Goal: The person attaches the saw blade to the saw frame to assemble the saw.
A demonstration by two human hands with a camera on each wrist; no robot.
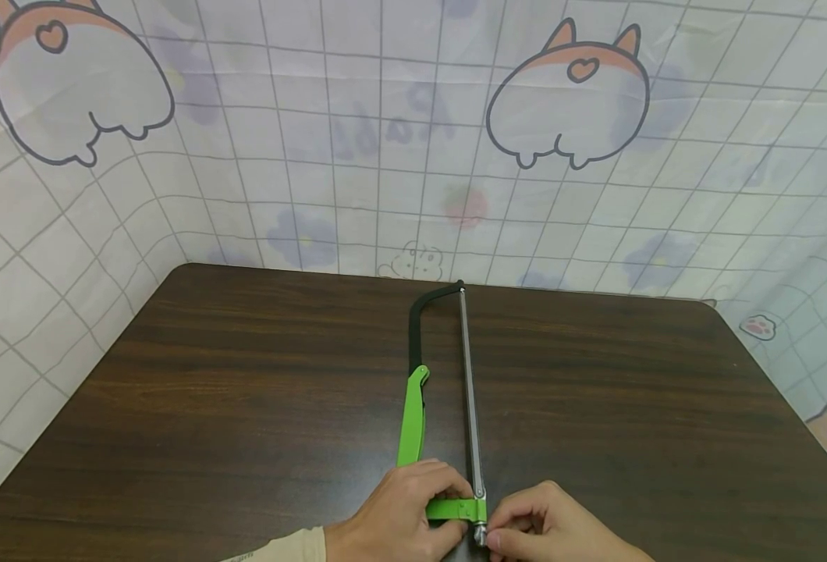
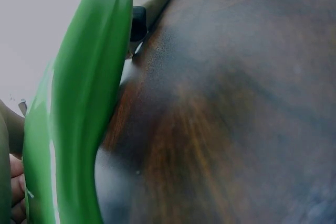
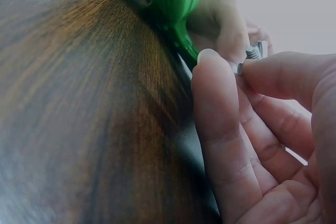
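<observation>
A hacksaw lies on the table, its black front frame (image 1: 415, 336) pointing away from me and its silver blade (image 1: 471, 390) on the right. My left hand (image 1: 402, 507) grips its green handle (image 1: 410, 421) at the near end, fingers curled over the green part. Beside it, my right hand (image 1: 554, 527) pinches the small metal wing nut (image 1: 480, 535) at the blade's near end between thumb and forefinger. The right wrist view shows a threaded screw (image 3: 254, 52) by the thumb. Green handle (image 2: 79, 98) fills much of the left wrist view, where few fingers show.
Dark wood-grain table (image 1: 210, 390) extends around the saw on both sides. A white grid-patterned cloth (image 1: 385, 156) with cartoon prints hangs behind the table's back edge and along its sides.
</observation>
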